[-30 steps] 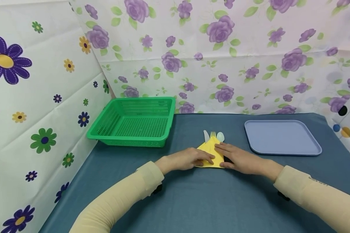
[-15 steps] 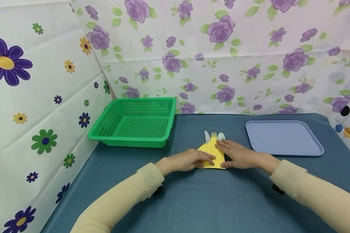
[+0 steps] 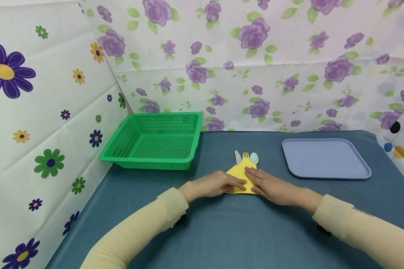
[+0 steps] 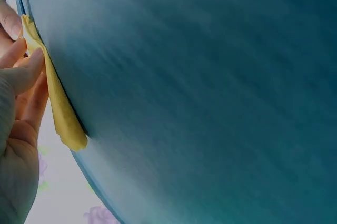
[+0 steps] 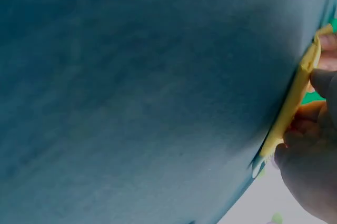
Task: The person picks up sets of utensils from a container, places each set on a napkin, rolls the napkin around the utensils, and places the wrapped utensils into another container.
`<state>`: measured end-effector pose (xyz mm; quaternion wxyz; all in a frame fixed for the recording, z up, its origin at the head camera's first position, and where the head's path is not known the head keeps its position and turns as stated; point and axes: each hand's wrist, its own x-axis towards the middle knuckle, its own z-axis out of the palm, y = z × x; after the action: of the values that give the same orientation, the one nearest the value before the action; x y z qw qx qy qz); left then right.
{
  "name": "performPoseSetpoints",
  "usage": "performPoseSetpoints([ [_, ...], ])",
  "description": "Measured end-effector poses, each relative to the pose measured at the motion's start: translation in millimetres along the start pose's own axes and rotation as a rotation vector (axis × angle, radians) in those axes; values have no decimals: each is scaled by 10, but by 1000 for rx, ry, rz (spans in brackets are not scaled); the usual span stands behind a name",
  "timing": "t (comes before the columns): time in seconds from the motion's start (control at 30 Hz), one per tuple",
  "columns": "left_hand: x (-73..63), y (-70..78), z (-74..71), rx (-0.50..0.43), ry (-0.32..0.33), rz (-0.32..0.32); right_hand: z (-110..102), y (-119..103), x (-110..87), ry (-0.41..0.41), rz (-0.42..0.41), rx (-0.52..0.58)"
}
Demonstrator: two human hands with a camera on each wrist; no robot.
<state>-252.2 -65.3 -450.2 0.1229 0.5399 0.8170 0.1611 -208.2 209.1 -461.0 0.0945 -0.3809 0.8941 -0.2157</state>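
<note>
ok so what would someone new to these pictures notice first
Most likely the folded bright yellow napkin in the middle, under the left hand and right hand, with a white knife, yellow fork and pale oval spoon poking from its far end. Then the green rectangular openwork basket at back left and the flat pale-blue rectangular tray at back right of the dark blue cloth.

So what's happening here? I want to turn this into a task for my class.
A person's left grip and right grip rest on a folded yellow napkin on a blue-covered table. The tops of a knife, a fork and a spoon show beyond its far edge; the rest of each is hidden. A green basket stands to the person's left, and a pale blue tray lies to the right, both apart from the napkin.
</note>
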Motion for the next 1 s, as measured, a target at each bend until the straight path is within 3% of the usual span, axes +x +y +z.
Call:
performPoseSetpoints([
  [0.17, -45, -6, -32, 45, -1, -3, 32, -19, -23, 45, -33, -123],
  [0.4, -101, -42, -24, 37, 9, -4, 2, -33, -27, 3, -12, -73],
  [0.7, -209, -76, -59, 53, -15, -61, -7, -56, 0, -14, 4, -107],
  [1.0, -204, -69, -87, 95, -44, -33, -23, -12, -3, -34, 3, -69],
])
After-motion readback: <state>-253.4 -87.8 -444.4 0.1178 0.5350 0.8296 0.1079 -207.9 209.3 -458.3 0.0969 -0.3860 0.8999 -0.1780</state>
